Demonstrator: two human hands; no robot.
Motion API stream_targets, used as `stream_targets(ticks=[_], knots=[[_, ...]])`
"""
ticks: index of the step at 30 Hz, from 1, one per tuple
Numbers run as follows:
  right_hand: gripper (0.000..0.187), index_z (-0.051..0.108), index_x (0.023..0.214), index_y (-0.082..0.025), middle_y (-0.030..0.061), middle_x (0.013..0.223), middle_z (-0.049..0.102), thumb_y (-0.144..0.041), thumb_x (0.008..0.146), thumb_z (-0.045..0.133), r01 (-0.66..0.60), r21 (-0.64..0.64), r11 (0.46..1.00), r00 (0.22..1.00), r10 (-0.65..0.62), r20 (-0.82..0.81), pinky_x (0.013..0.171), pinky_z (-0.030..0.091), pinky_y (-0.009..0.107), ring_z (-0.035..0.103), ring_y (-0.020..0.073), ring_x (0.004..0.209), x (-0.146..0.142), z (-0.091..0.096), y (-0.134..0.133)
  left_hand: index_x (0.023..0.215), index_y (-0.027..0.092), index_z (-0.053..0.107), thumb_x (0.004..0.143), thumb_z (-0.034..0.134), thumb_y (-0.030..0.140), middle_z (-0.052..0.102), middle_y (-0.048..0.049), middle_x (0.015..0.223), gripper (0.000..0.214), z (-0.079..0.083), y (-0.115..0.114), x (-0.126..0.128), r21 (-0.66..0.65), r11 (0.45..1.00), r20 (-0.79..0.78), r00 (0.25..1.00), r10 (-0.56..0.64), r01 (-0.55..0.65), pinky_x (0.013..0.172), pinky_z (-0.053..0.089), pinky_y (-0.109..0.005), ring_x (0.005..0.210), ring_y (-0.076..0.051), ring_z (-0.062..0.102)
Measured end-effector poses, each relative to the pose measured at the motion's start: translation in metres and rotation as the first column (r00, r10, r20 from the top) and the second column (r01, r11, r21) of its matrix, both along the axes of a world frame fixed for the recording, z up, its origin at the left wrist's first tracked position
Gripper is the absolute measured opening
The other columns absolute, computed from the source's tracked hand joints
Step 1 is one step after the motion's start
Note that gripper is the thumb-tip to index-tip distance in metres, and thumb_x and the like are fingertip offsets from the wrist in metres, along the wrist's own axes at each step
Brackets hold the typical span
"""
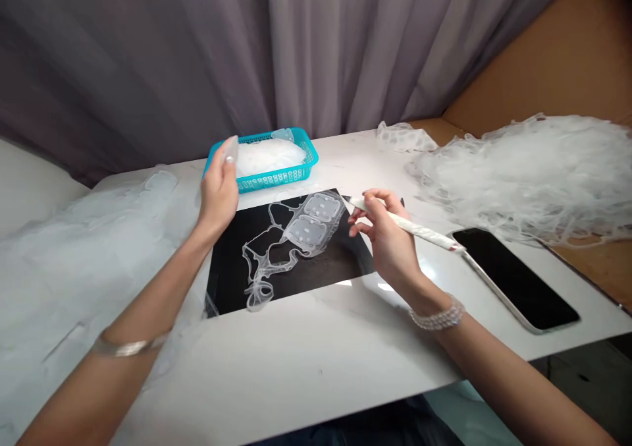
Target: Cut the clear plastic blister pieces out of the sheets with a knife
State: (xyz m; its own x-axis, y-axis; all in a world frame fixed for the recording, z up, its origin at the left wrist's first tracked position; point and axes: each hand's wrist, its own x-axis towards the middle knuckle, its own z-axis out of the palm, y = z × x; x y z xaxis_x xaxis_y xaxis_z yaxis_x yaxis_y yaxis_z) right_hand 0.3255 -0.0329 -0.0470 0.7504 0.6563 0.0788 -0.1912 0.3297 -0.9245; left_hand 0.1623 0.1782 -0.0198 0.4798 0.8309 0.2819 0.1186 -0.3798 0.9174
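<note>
My left hand (220,186) is closed on a small translucent piece (230,149), held up at the left end of a turquoise basket (276,179). Between the thumb and fingers of my right hand (388,238) is a white-wrapped pen-like tool (424,232); its dark tip points left. Just below that tip, two joined translucent plates (313,219) with holes and rounded corners rest on a black sheet (316,275). Stringy clear trimmings (266,268) trail from them toward the sheet's lower left.
Whitish translucent material (264,156) fills the basket. A large pile of clear trimmings (533,169) stands at the right, and another cloudy heap (74,268) covers the left side. A phone (513,275) lies by my right wrist. Grey curtains (306,51) hang behind the white table (296,367).
</note>
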Motion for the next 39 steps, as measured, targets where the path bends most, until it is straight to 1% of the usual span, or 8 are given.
stream_targets(ticks=[3, 6, 11, 14, 20, 25, 30, 39], knots=[[0.024, 0.062, 0.099, -0.021, -0.0003, 0.076, 0.064, -0.037, 0.084, 0.071, -0.032, -0.025, 0.999, 0.998, 0.033, 0.061, 0.053, 0.053, 0.023, 0.064, 0.0161, 0.075, -0.001, -0.002, -0.001, 0.156, 0.013, 0.027, 0.087, 0.064, 0.020, 0.013, -0.0105, 0.167, 0.079, -0.003, 0.014, 0.017, 0.237, 0.971, -0.286, 0.954, 0.085, -0.015, 0.125, -0.001, -0.051, 0.154, -0.034, -0.002], [0.027, 0.066, 0.101, -0.018, 0.0036, 0.081, 0.069, -0.037, 0.084, 0.073, -0.070, -0.042, 0.997, 0.991, 0.074, 0.114, 0.061, 0.058, 0.028, 0.068, 0.0189, 0.081, -0.002, -0.003, -0.003, 0.157, 0.005, 0.017, 0.090, 0.059, 0.024, 0.004, -0.0209, 0.166, 0.081, -0.021, -0.028, 0.008, 0.416, 0.887, -0.537, 0.841, 0.063, 0.199, 0.124, 0.009, -0.054, 0.154, -0.035, 0.001], [0.028, 0.073, 0.102, -0.016, 0.0066, 0.091, 0.073, -0.039, 0.086, 0.073, -0.145, -0.119, 0.982, 0.971, 0.165, 0.171, 0.073, 0.061, 0.034, 0.071, 0.0201, 0.082, -0.004, -0.005, -0.006, 0.141, 0.013, 0.052, 0.099, 0.046, 0.028, 0.053, -0.0177, 0.144, 0.046, -0.048, -0.121, -0.040, 0.463, 0.736, -0.682, 0.729, -0.059, 0.493, 0.115, 0.036, -0.049, 0.137, -0.032, 0.046], [0.028, 0.075, 0.104, -0.017, 0.0071, 0.092, 0.075, -0.039, 0.087, 0.072, -0.200, -0.239, 0.950, 0.947, 0.250, 0.201, 0.075, 0.059, 0.035, 0.073, 0.0206, 0.080, -0.008, -0.007, -0.006, 0.137, 0.013, 0.055, 0.100, 0.040, 0.023, 0.065, -0.0171, 0.122, 0.042, -0.048, -0.138, -0.055, 0.415, 0.768, -0.720, 0.692, -0.051, 0.488, 0.101, 0.044, -0.054, 0.116, -0.034, 0.059], [0.030, 0.076, 0.095, -0.016, 0.0092, 0.092, 0.075, -0.044, 0.083, 0.073, -0.248, -0.283, 0.927, 0.936, 0.304, 0.177, 0.071, 0.061, 0.035, 0.071, 0.0213, 0.081, -0.014, -0.009, 0.000, 0.110, 0.025, 0.067, 0.095, 0.045, 0.020, 0.068, -0.0056, 0.109, 0.028, -0.028, -0.135, -0.060, 0.056, 0.824, -0.684, 0.623, -0.380, 0.564, 0.094, 0.048, -0.045, 0.105, -0.025, 0.061], [0.029, 0.077, 0.094, -0.017, 0.0084, 0.089, 0.076, -0.044, 0.085, 0.072, -0.238, -0.362, 0.901, 0.899, 0.346, 0.269, 0.075, 0.059, 0.036, 0.071, 0.0217, 0.081, -0.013, -0.009, 0.005, 0.142, 0.021, 0.050, 0.094, 0.051, 0.030, 0.044, -0.0137, 0.153, 0.049, -0.031, -0.135, -0.059, 0.354, 0.813, -0.679, 0.725, -0.116, 0.462, 0.110, 0.035, -0.056, 0.138, -0.034, 0.040], [0.023, 0.077, 0.099, -0.019, 0.0080, 0.105, 0.077, -0.037, 0.088, 0.069, -0.231, -0.436, 0.869, 0.752, 0.444, 0.487, 0.086, 0.055, 0.040, 0.071, 0.0249, 0.096, -0.015, -0.017, 0.012, 0.151, 0.014, 0.040, 0.097, 0.048, 0.037, 0.028, -0.0157, 0.163, 0.059, -0.052, -0.117, -0.048, 0.330, 0.801, -0.652, 0.734, -0.189, 0.499, 0.123, 0.015, -0.054, 0.151, -0.033, 0.022], [0.023, 0.074, 0.100, -0.020, 0.0075, 0.101, 0.076, -0.037, 0.093, 0.060, -0.170, -0.502, 0.848, 0.663, 0.476, 0.578, 0.078, 0.052, 0.038, 0.070, 0.0242, 0.091, -0.016, -0.023, 0.013, 0.141, 0.018, 0.051, 0.091, 0.055, 0.033, 0.062, -0.0114, 0.125, 0.051, -0.054, -0.073, -0.041, 0.304, 0.920, -0.582, 0.813, -0.028, 0.249, 0.102, 0.045, -0.046, 0.115, -0.029, 0.056]])
